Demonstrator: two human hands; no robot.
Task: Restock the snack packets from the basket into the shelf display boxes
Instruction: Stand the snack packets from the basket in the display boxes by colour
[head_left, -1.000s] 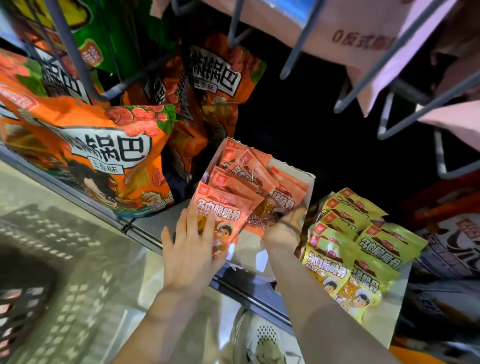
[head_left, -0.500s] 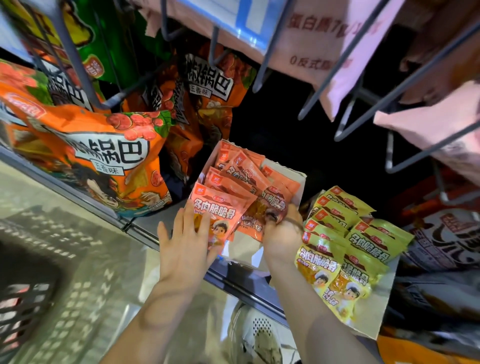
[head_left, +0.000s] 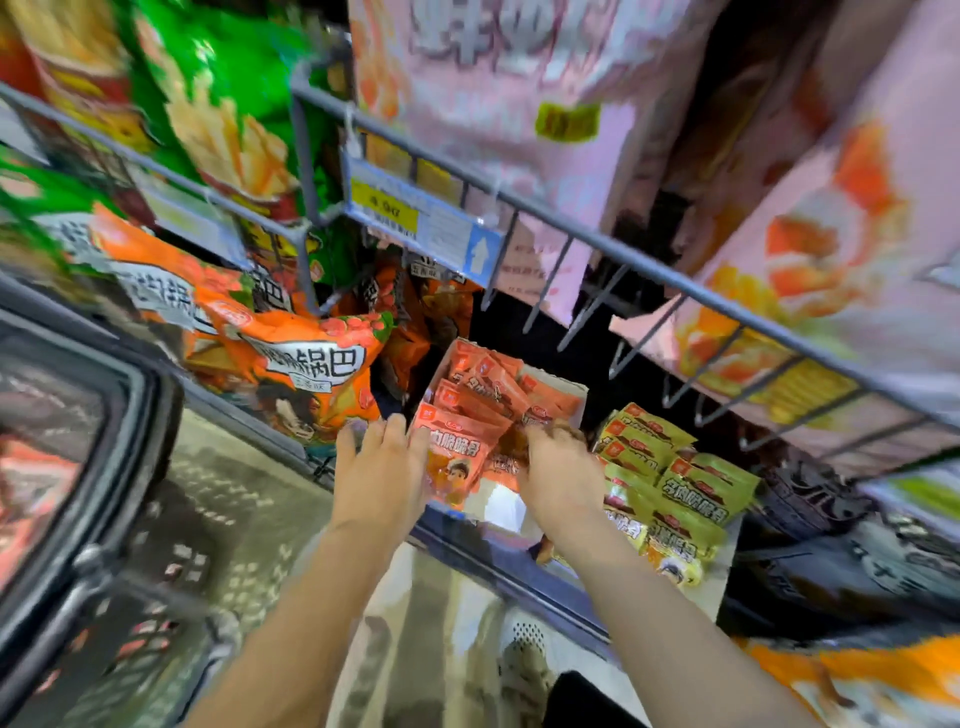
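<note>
Though blurred, left hand (head_left: 382, 475) flat beside orange packets (head_left: 457, 457); right hand (head_left: 558, 475) fingers' grip unclear (packets half-hidden).

The low shelf (head_left: 524, 574) in front of me carries an open cardboard display box (head_left: 563, 387) packed with orange snack packets (head_left: 457, 457), leaning one over the next. Just to its right stands a second box (head_left: 724, 582) of yellow-green packets (head_left: 711, 486). To the left, big orange crisp bags (head_left: 291, 364) lie on the same shelf, one tipped toward me. Above, a wire rack (head_left: 623, 249) bears pink bags (head_left: 519, 104) and green ones (head_left: 223, 104)
</note>
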